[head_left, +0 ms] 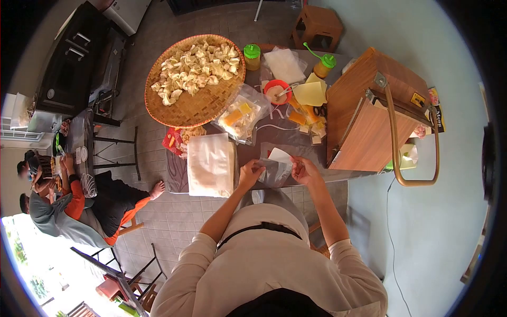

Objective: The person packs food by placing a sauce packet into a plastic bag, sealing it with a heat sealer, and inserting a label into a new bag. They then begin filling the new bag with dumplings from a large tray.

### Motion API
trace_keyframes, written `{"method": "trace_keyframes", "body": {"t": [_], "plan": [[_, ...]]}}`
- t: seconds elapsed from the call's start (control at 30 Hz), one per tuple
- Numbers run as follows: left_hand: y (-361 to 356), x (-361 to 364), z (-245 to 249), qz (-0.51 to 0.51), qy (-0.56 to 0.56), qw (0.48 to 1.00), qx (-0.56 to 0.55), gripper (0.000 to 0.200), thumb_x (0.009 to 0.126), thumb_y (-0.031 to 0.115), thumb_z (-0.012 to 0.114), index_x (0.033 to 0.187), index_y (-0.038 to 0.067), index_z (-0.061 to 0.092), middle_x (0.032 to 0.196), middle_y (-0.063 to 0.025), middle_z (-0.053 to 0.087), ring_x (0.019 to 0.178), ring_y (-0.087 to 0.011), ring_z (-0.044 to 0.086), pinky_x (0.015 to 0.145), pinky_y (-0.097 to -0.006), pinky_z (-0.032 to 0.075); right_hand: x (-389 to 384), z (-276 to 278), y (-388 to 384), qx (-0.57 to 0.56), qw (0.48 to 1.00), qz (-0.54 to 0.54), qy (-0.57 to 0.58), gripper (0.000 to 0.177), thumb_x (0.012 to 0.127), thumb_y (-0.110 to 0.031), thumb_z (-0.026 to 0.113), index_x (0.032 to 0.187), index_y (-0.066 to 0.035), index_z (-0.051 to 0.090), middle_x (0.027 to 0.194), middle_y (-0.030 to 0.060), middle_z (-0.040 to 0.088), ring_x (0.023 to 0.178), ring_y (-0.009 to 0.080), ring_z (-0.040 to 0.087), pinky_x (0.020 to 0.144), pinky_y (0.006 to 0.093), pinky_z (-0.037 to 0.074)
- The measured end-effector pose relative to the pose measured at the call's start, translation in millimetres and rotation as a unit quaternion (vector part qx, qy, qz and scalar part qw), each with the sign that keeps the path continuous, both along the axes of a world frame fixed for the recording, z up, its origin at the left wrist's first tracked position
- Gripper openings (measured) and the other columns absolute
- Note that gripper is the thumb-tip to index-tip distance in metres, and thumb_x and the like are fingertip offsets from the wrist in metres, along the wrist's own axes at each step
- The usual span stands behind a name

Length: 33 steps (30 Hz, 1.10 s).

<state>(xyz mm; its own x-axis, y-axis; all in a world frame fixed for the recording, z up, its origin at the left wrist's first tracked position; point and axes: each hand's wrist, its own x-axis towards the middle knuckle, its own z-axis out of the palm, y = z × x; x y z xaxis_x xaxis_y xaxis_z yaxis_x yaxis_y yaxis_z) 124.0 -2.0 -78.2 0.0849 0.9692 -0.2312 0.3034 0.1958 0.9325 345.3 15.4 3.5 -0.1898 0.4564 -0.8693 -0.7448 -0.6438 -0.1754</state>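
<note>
In the head view, my left hand (pixel 251 173) pinches one side of a clear plastic bag (pixel 274 173) just above the table's near edge. My right hand (pixel 304 171) has its fingers closed on the bag's other side. A white piece of paper or label (pixel 280 156) shows at the bag's far side, close to my right fingers. Left of my left hand lies a stack of clear plastic bags (pixel 210 165). Beyond it is a filled clear bag (pixel 238 120) holding pale dumpling-like pieces and an orange packet.
A round woven tray (pixel 211 105) carries many folded dumplings. A red bowl (pixel 277 92) with a spoon, green-lidded jars (pixel 252 57), yellow papers (pixel 310 91) and orange packets stand farther back. A wooden box with a metal handle (pixel 391 127) borders the right. Another person (pixel 74 211) sits left.
</note>
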Motion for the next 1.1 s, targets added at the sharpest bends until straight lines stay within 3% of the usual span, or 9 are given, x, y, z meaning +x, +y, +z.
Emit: {"method": "trace_keyframes", "body": {"t": [0.1,0.17,0.23,0.37,0.6,0.8,0.9,1.1], "plan": [[-0.6,0.7,0.7,-0.007,-0.012,1.0,0.001,0.022,0.075,0.014,0.066,0.09,0.002,0.058,0.065,-0.0055,0.061,0.052,-0.007,0.053,0.046,-0.0223,0.042,0.9,3.8,3.7,-0.015,1.0,0.0,-0.004,0.011,0.077,-0.011,0.059,0.084,-0.003,0.06,0.066,0.0005,0.06,0.051,0.0087,0.053,0.047,0.0239,0.042],[0.3,-0.8,1.7,-0.016,0.004,1.0,-0.019,0.034,0.07,0.019,0.07,0.095,0.001,0.057,0.07,-0.0096,0.064,0.057,-0.0142,0.059,0.053,-0.0271,0.046,0.4,5.3,6.0,-0.021,1.0,0.012,-0.006,0.015,0.075,-0.012,0.061,0.086,-0.003,0.059,0.063,-0.0007,0.058,0.05,0.0089,0.053,0.047,0.0244,0.042],[0.2,-0.1,-2.1,-0.015,-0.002,1.0,-0.004,0.029,0.072,0.017,0.069,0.093,0.001,0.057,0.068,-0.0081,0.063,0.055,-0.0112,0.057,0.05,-0.025,0.044,-2.4,11.5,7.3,-0.03,0.999,0.0,-0.01,0.016,0.075,-0.012,0.062,0.086,-0.002,0.059,0.056,-0.0021,0.053,0.049,0.0084,0.052,0.047,0.024,0.042],[1.8,0.4,15.5,-0.023,-0.008,1.0,0.016,0.028,0.074,0.017,0.067,0.094,0.001,0.057,0.068,-0.0078,0.062,0.053,-0.0095,0.055,0.047,-0.0235,0.044,-3.6,16.9,9.0,-0.039,0.999,-0.016,0.007,0.011,0.078,-0.011,0.059,0.085,-0.004,0.061,0.064,-0.001,0.058,0.051,0.0068,0.052,0.048,0.0239,0.041],[1.8,1.2,12.2,-0.015,0.004,0.999,0.036,0.03,0.073,0.017,0.068,0.096,0.002,0.056,0.07,-0.008,0.063,0.054,-0.011,0.058,0.049,-0.0245,0.045,-4.1,19.2,12.2,-0.034,0.999,-0.013,0.015,0.01,0.077,-0.012,0.06,0.081,-0.003,0.062,0.057,-0.0015,0.055,0.05,0.0069,0.052,0.046,0.0216,0.038],[2.9,1.5,20.8,-0.019,0.0,1.0,-0.02,0.024,0.072,0.011,0.068,0.089,0.0,0.055,0.069,-0.0082,0.063,0.057,-0.0122,0.06,0.051,-0.0234,0.047,-6.3,24.0,14.8,-0.045,0.999,-0.019,0.0,0.011,0.077,-0.012,0.06,0.082,-0.003,0.061,0.055,-0.0018,0.054,0.049,0.0068,0.051,0.045,0.0208,0.037],[1.8,1.5,12.9,-0.006,-0.006,0.999,0.04,0.023,0.073,0.012,0.068,0.088,0.001,0.055,0.068,-0.0073,0.063,0.054,-0.0106,0.059,0.048,-0.0228,0.045,-6.1,20.7,13.4,-0.024,1.0,-0.007,0.008,0.012,0.077,-0.013,0.06,0.084,-0.003,0.061,0.055,-0.0018,0.054,0.049,0.0064,0.051,0.045,0.0209,0.037],[0.6,1.1,17.1,-0.022,-0.028,0.999,-0.024,0.022,0.073,0.012,0.068,0.088,0.002,0.055,0.067,-0.0079,0.063,0.05,-0.0101,0.058,0.045,-0.0232,0.044,-6.5,18.9,17.1,-0.038,0.999,-0.018,0.008,0.011,0.077,-0.012,0.061,0.084,-0.003,0.061,0.056,-0.0017,0.054,0.05,0.006,0.051,0.044,0.0209,0.035]]}}
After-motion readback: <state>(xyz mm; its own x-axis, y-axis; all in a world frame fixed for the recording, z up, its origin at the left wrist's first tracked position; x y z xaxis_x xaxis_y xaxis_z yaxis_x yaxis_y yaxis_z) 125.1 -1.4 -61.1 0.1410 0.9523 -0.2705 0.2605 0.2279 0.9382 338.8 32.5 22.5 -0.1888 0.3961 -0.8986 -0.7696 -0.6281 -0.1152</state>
